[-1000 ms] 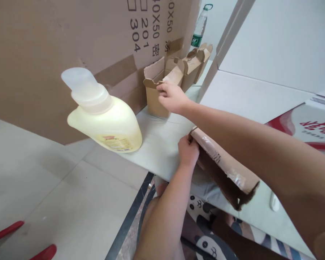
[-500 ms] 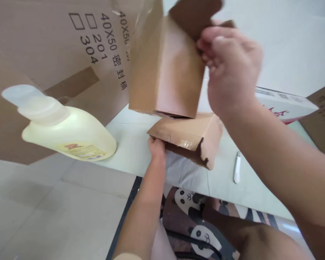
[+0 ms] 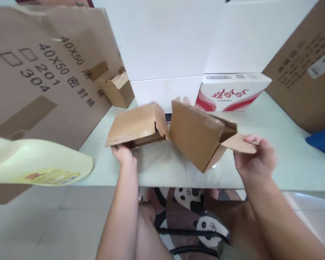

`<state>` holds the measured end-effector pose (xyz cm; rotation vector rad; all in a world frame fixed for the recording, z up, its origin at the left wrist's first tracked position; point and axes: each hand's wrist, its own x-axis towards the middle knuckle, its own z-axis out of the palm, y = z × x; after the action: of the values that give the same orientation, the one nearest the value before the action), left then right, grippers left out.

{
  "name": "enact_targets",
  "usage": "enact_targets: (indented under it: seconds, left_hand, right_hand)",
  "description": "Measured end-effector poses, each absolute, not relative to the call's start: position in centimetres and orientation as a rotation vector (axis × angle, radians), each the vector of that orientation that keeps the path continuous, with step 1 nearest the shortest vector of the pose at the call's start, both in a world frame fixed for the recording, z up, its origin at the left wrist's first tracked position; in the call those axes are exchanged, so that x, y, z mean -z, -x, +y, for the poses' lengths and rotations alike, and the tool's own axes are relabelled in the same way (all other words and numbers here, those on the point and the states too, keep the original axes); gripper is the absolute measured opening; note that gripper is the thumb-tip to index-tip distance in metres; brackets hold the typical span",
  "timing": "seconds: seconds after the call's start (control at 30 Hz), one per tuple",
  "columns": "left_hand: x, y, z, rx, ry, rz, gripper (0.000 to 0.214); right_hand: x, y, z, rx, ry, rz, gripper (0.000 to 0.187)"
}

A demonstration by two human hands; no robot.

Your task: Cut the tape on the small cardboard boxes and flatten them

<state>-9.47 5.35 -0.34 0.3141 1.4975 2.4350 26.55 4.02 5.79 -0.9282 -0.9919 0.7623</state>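
My left hand (image 3: 124, 154) grips the lower edge of a small brown cardboard box (image 3: 135, 122), whose opening faces toward me. On the other side, my right hand (image 3: 256, 155) pinches a flap of a second cardboard box (image 3: 195, 133). That box is tilted, with its open end toward the right hand and its far end near the first box. Whether the two boxes touch is hard to tell. Blurred, pale finger-like shapes show behind the second box's far top edge; I cannot make out what they are.
A pale yellow bottle (image 3: 43, 160) lies at the left near a large printed carton (image 3: 70, 108). A smaller open box (image 3: 120, 92) stands behind. White boxes, one with red print (image 3: 233, 94), line the back. A blue object (image 3: 323, 142) sits at the right edge of the pale green tabletop (image 3: 281, 155).
The right hand has brought its box down from above and to the right, to beside the left hand's box. The view has shifted, showing more of the back of the table.
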Motion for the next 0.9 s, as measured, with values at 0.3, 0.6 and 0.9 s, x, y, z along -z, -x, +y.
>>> enact_targets:
  seconds: [0.3,0.6,0.9]
  left_hand:
    - [-2.4,8.1,-1.2,-2.210,-0.723,2.274,0.070]
    - [-8.5,-7.7,-5.4,-0.697,-2.559,1.966,0.055]
    - [-6.3,-3.4,-3.6,-1.029,-2.457,2.086,0.014]
  right_hand:
    - [-1.9,-26.7,1.4,-0.971,0.746,-1.357,0.040]
    - [-1.0,-26.4,0.0,-1.384,0.524,-1.504,0.054]
    - [1.4,-28.4,4.0,-0.837,1.624,-1.836,0.034]
